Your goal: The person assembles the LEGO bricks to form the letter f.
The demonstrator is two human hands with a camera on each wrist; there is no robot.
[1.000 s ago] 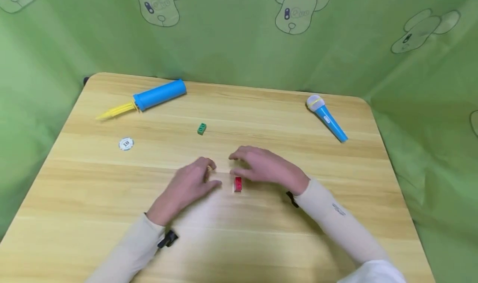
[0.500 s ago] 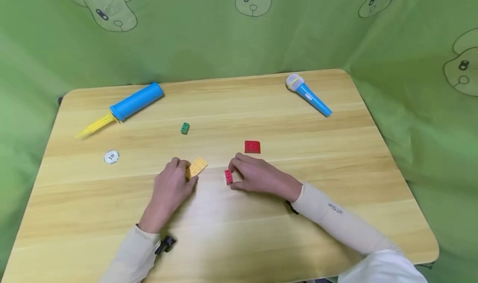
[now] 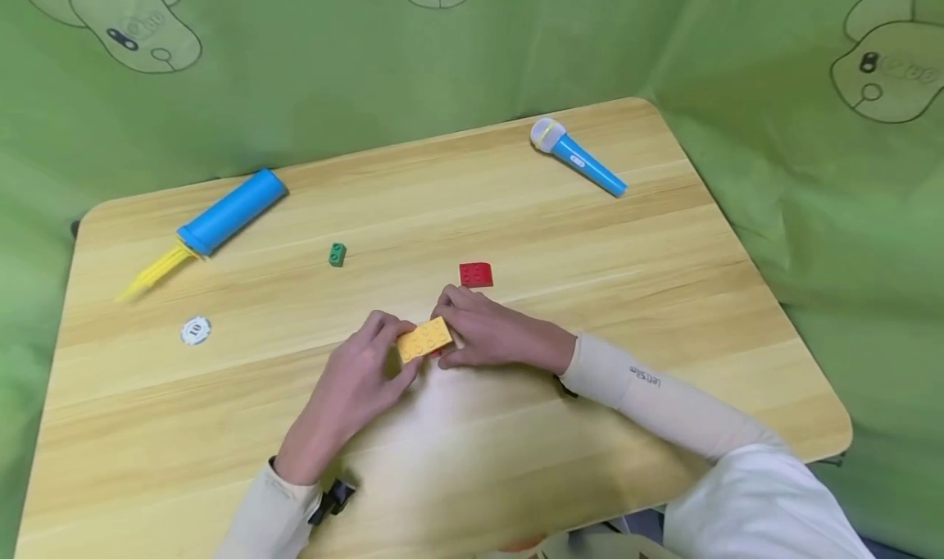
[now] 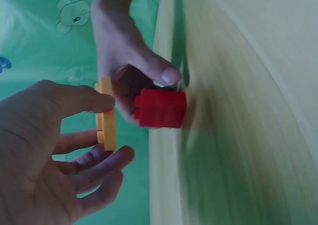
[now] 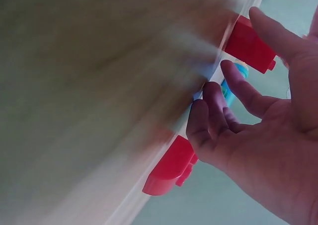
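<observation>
My left hand (image 3: 354, 387) pinches a flat yellow toy building brick (image 3: 424, 340) between thumb and fingers, studs up in the head view. Just under its right end, a small red building brick (image 4: 163, 109) stands on the table, mostly covered by the yellow one from above. My right hand (image 3: 494, 329) has thumb and index finger on either side of this red brick, its other fingers loosely bent. A gap shows between the yellow and red bricks in the left wrist view. Beyond my right fingers lies another red brick (image 3: 475, 274) with a curved end.
A green brick (image 3: 337, 254) lies farther back to the left. A white chip marked 10 (image 3: 195, 330) and a blue and yellow hand pump (image 3: 232, 212) are at the left. Back right is a blue toy microphone (image 3: 578, 157). Green cloth (image 3: 413, 75) hangs behind the wooden table.
My left hand has picked up the yellow brick and carried it right, over the small red brick. My right hand stays around that red brick. The head view has turned and shifted.
</observation>
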